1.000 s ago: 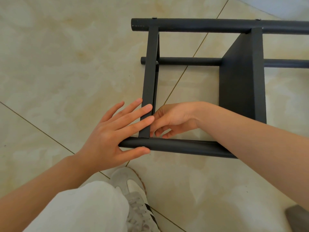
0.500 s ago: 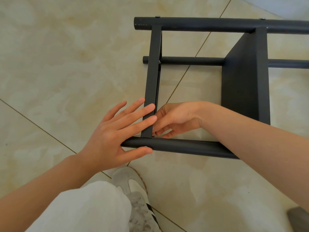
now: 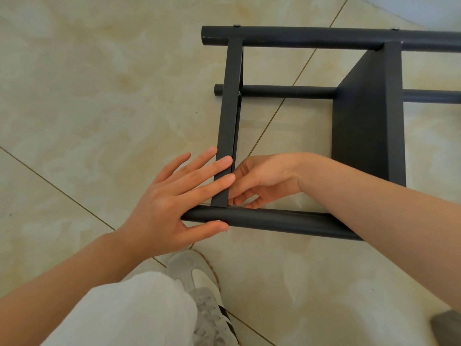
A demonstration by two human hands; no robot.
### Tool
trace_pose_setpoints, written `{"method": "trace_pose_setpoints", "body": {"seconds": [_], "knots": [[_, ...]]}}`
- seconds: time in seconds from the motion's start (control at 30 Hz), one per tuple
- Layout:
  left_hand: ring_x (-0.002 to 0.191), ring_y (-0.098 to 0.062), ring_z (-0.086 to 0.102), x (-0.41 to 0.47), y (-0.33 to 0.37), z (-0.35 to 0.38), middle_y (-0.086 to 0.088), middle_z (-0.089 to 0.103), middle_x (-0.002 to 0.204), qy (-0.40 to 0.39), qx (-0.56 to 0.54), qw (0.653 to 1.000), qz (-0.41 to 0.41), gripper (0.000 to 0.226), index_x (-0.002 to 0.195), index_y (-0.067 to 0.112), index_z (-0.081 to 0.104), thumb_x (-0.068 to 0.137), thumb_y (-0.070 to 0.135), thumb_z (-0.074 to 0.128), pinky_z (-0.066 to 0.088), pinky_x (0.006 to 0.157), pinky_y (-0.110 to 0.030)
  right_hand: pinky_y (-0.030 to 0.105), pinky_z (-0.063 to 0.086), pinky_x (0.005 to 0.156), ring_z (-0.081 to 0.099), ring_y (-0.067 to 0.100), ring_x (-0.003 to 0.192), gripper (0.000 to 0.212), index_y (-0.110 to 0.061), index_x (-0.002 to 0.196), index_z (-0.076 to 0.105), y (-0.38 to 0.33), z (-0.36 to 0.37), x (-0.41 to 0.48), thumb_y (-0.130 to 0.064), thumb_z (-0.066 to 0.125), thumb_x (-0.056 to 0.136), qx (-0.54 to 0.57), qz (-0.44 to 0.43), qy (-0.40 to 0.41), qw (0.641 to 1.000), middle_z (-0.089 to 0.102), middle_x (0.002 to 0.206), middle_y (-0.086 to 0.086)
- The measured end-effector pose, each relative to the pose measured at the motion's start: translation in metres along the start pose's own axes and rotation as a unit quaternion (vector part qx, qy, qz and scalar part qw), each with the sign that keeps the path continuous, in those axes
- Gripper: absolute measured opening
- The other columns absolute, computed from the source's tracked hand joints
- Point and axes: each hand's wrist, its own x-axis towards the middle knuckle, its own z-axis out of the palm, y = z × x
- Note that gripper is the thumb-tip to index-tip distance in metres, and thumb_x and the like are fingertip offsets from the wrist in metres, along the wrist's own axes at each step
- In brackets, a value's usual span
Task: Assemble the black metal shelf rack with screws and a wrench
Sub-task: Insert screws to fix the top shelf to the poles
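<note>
The black shelf rack (image 3: 369, 121) lies on its side on the tiled floor (image 3: 99, 96). The left hand (image 3: 162, 203) rests flat, fingers straight, across the flat crossbar (image 3: 229, 108) and the near tube (image 3: 274, 219). The right hand (image 3: 267, 178) curls its fingers behind that joint; whether they grasp anything I cannot tell.

1. The floor (image 3: 87, 96) is glossy cream tile with cloudy beige marbling
2. Thin dark grout lines (image 3: 57, 186) cross it diagonally
3. A pale bluish-white surface (image 3: 424, 6) cuts across the top right corner
4. A blurred grey object (image 3: 449, 328) sits at the floor's bottom right corner
5. The light is soft and even, casting faint shadows
</note>
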Motion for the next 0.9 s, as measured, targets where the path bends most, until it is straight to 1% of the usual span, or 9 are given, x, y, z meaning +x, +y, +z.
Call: {"method": "trace_pose_setpoints", "body": {"seconds": [0.13,0.23,0.27,0.37,0.47,0.7,0.8,0.9], "knots": [[0.149,-0.027,0.031,0.0002,0.0004,0.0001,-0.008,0.044,0.153,0.0,-0.002,1.0,-0.004,0.058,0.14,0.013,0.051,0.098,0.052,0.056,0.025,0.121,-0.049,0.034,0.048,0.091,0.058,0.019,0.093,0.014,-0.016,0.086,0.076,0.0025,0.0006,-0.0004,-0.02,0.065,0.093,0.002,0.007,-0.003,1.0,0.069,0.087,0.002],[0.149,-0.027,0.032,0.0002,0.0003,0.0007,-0.008,0.044,0.153,0.001,-0.004,1.0,-0.004,0.058,0.14,0.012,0.052,0.098,0.051,0.057,0.025,0.12,-0.049,0.035,0.049,0.093,0.061,0.018,0.097,0.018,-0.013,0.099,0.074,0.0044,0.0015,-0.0001,-0.027,0.065,0.093,-0.007,0.015,-0.005,1.0,0.071,0.095,0.003],[0.149,-0.027,0.032,0.0001,0.0002,0.0007,-0.008,0.044,0.153,0.002,-0.005,1.0,-0.003,0.058,0.14,0.012,0.051,0.098,0.051,0.057,0.025,0.12,-0.049,0.035,0.05,0.092,0.063,0.018,0.096,0.018,-0.013,0.1,0.074,0.0045,0.0021,0.0,-0.026,0.064,0.094,-0.008,0.013,-0.008,1.0,0.071,0.096,0.003],[0.149,-0.027,0.032,-0.0005,-0.0002,0.0002,-0.008,0.044,0.153,0.002,-0.006,1.0,-0.002,0.058,0.141,0.012,0.05,0.098,0.051,0.057,0.025,0.12,-0.049,0.034,0.05,0.089,0.062,0.016,0.092,0.016,-0.016,0.088,0.076,0.003,0.0029,-0.0013,-0.018,0.063,0.095,-0.004,-0.006,-0.011,1.0,0.071,0.09,0.002],[0.149,-0.027,0.031,-0.0007,-0.0004,0.0001,-0.008,0.043,0.154,0.002,-0.006,1.0,-0.001,0.06,0.143,0.013,0.048,0.098,0.051,0.057,0.024,0.121,-0.049,0.034,0.048,0.089,0.06,0.017,0.092,0.018,-0.017,0.084,0.077,0.0016,0.001,-0.0026,-0.014,0.063,0.094,-0.004,-0.017,-0.013,1.0,0.071,0.089,0.002],[0.149,-0.027,0.031,-0.0001,0.0004,0.0003,-0.008,0.044,0.153,-0.001,-0.007,1.0,-0.006,0.058,0.141,0.013,0.051,0.098,0.052,0.056,0.025,0.121,-0.049,0.034,0.049,0.088,0.06,0.016,0.09,0.02,-0.021,0.079,0.078,0.0006,0.0017,-0.0017,-0.018,0.064,0.094,-0.025,-0.009,-0.012,1.0,0.071,0.086,0.001],[0.149,-0.028,0.032,-0.0003,-0.0001,0.0006,-0.009,0.044,0.153,0.001,-0.009,1.0,-0.005,0.059,0.141,0.012,0.05,0.098,0.051,0.057,0.026,0.12,-0.05,0.035,0.049,0.091,0.058,0.018,0.092,0.014,-0.016,0.089,0.077,0.0005,0.0028,-0.0008,-0.022,0.065,0.094,-0.024,0.002,0.001,1.0,0.07,0.087,0.002],[0.149,-0.027,0.031,-0.0008,-0.0007,0.001,-0.008,0.043,0.154,0.002,-0.009,1.0,-0.004,0.059,0.143,0.013,0.048,0.098,0.05,0.057,0.025,0.12,-0.05,0.038,0.05,0.094,0.059,0.02,0.092,0.022,-0.009,0.103,0.073,0.0012,0.0067,0.0008,-0.027,0.062,0.095,-0.033,0.014,0.018,0.999,0.068,0.092,0.006]]}}
